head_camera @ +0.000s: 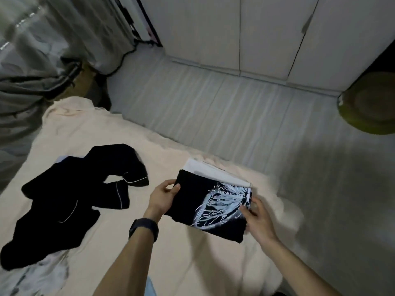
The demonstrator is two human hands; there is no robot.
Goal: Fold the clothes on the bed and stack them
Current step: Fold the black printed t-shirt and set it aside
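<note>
- Head view, looking down at a bed (111, 133) covered by a pale peach sheet, which fills the lower left and middle of the frame.
- A folded black T-shirt (198, 206) with a white printed design sits right of centre in the lower half, held between both hands.
- The left grip (163, 197), a bare hand, holds the shirt's left edge, with the thumb on top of the cloth and the fingers curled underneath.
- The right grip (256, 223), also bare, pinches the shirt's right edge beside the print; its fingertips are a little blurred.
- A folded white garment (211, 170) lies on the sheet just behind the shirt, and the shirt covers its near edge. Whether the shirt already rests on it or is held just above it cannot be told.
- A dark wristband (143, 229) circles the left wrist.
- A black garment with white piping (81, 189) lies unfolded and crumpled on the sheet at centre left, well apart from the hands.
- A grey patterned cloth (42, 274) shows at the lower left corner, partly under the black garment.
- Grey floor matting (213, 103) runs beside the bed across the middle and right of the frame.
- White wardrobe doors (267, 33) stand along the top.
- A grey curtain (53, 39) hangs at the upper left.
- A round green object (369, 103) sits at the right edge.
</note>
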